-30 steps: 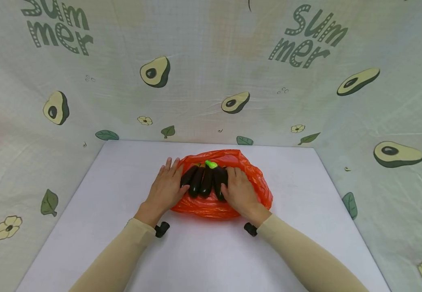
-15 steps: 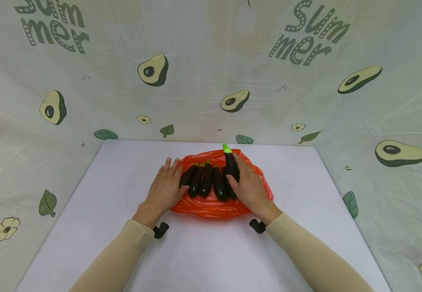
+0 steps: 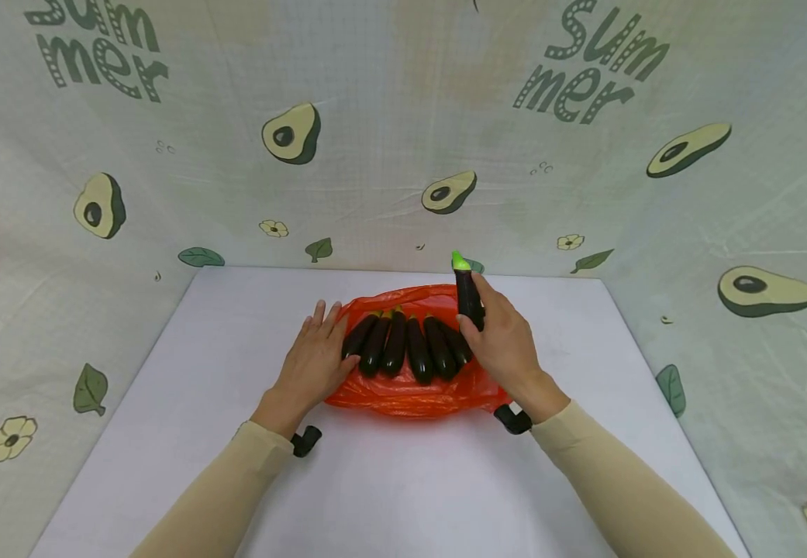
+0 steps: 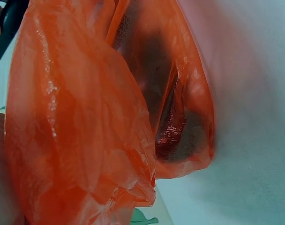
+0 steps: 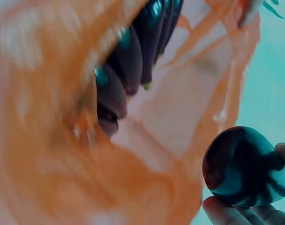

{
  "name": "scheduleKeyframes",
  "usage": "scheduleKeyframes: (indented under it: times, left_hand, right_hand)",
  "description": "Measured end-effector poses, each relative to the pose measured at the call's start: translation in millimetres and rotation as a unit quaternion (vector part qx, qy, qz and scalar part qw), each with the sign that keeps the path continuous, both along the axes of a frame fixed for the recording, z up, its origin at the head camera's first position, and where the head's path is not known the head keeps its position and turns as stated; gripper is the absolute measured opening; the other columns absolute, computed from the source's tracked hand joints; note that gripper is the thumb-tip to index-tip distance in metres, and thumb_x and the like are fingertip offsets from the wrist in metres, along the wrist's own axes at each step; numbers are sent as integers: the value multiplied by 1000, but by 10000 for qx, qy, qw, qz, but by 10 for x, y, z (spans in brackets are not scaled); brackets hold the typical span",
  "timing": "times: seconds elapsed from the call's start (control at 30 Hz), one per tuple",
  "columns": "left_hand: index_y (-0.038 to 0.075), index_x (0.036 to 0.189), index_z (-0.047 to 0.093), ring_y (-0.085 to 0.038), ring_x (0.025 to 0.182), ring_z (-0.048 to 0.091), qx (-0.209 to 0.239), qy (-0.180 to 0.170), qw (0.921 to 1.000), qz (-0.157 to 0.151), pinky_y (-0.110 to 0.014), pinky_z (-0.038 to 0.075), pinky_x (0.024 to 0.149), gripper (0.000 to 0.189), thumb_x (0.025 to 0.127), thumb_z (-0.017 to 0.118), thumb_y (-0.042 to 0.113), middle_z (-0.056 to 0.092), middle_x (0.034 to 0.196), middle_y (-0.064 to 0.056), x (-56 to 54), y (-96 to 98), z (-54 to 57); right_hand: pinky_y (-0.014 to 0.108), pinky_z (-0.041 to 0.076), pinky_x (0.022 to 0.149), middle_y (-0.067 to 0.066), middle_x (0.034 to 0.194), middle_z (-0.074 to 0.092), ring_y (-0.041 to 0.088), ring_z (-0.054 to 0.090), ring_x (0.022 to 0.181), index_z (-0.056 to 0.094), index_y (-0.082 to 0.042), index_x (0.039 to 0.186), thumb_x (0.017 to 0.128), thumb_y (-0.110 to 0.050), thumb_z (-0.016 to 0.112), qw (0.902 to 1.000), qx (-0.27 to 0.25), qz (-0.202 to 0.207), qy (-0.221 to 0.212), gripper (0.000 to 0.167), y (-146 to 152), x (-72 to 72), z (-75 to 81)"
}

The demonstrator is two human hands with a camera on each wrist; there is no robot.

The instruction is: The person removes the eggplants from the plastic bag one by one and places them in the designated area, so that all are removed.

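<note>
My right hand point(image 3: 511, 345) grips a dark eggplant point(image 3: 469, 298) with a bright green cap, raised over the right side of a red plastic bag point(image 3: 403, 401). Its round end faces the camera in the right wrist view, with fingertips point(image 5: 222, 213) around the eggplant point(image 5: 243, 166). Inside the open bag several more eggplants point(image 3: 396, 345) lie side by side. The left hand point(image 3: 315, 356) rests at the bag's left edge, fingers straight, thumb over the rim. In the left wrist view the bag point(image 4: 77, 122) hides most of the contents; dark shapes show through the plastic.
The bag lies toward the back of a white table point(image 3: 403, 480). Behind and beside it hangs a pale cloth point(image 3: 375, 77) printed with avocados and leaves. A small black camera mount point(image 3: 512, 419) juts from the right wrist, another point(image 3: 307, 441) from the left.
My right hand has lifted the green-capped eggplant off the row and carried it rightward and up, uncovering the eggplants below. The left hand has stayed in place.
</note>
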State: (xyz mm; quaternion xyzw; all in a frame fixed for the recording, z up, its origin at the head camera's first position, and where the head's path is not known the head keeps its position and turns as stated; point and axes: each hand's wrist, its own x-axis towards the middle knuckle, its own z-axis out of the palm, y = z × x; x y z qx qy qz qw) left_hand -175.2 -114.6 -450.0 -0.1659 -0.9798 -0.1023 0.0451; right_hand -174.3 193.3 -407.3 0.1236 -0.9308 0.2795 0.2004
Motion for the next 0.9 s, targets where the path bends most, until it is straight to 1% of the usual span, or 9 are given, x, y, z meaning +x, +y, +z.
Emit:
scheduleKeyframes:
  times: [0.07, 0.2, 0.3, 0.37, 0.43, 0.53, 0.63, 0.9]
  left_hand:
    - [-4, 159, 40, -44, 162, 17, -37, 0, 10000, -4, -58, 23, 129, 85, 95, 78, 36, 32, 170, -23, -3, 4, -2]
    - [-4, 159, 40, -45, 161, 19, -89, 6, 10000, 2, -58, 23, 129, 89, 91, 84, 32, 32, 170, -23, 5, -6, 4]
    - [-4, 159, 40, -45, 161, 18, -73, -24, 10000, -19, -58, 22, 130, 89, 90, 85, 30, 31, 170, -23, 7, -14, 8]
    - [-4, 160, 39, -45, 161, 18, -63, -31, 10000, -26, -58, 22, 129, 90, 90, 84, 30, 31, 170, -23, 6, -20, 1]
    - [-4, 160, 39, -45, 161, 18, -45, -37, 10000, -22, -58, 23, 129, 90, 90, 84, 30, 31, 170, -23, 8, -25, -4]
    - [-4, 160, 39, -45, 161, 19, -26, -8, 10000, -31, -59, 24, 129, 90, 90, 85, 30, 32, 170, -24, 10, -29, -15]
    - [-4, 159, 40, -46, 160, 20, -7, 31, 10000, -55, -59, 25, 129, 89, 90, 85, 30, 33, 169, -24, 12, -31, -21]
    - [-4, 159, 40, -46, 160, 21, -2, 31, 10000, -62, -59, 25, 128, 88, 90, 84, 30, 34, 169, -24, 10, -38, -28]
  right_hand:
    - [54, 64, 84, 25, 132, 65, 37, 68, 100, 39, -6, 162, 99, -20, 76, 9999, 6, -110, -42, 74, 72, -5, 58]
    - [52, 63, 72, 25, 123, 67, 35, 64, 90, 39, -5, 161, 99, -19, 75, 9992, 129, -386, 6, 73, 221, -42, 153]
    - [53, 64, 70, 27, 118, 67, 37, 64, 88, 39, -3, 161, 99, -17, 74, 9982, 209, -548, 101, 72, 351, -81, 198]
    - [55, 63, 70, 28, 118, 67, 39, 66, 89, 40, -2, 161, 99, -16, 74, 9977, 212, -629, 132, 72, 435, -107, 213]
    - [57, 62, 72, 29, 122, 67, 42, 68, 93, 40, -2, 161, 100, -15, 73, 9975, 143, -687, 76, 71, 515, -128, 217]
    - [59, 61, 73, 30, 130, 66, 45, 70, 100, 40, -4, 161, 100, -16, 72, 9967, 8, -801, -98, 70, 617, -149, 195]
    - [59, 62, 72, 30, 135, 65, 47, 70, 103, 39, -4, 162, 101, -17, 71, 9954, -84, -911, -284, 70, 698, -163, 145]
    - [59, 62, 74, 31, 136, 63, 47, 68, 100, 38, -3, 162, 102, -18, 70, 9923, -29, -1115, -533, 70, 848, -197, -31]
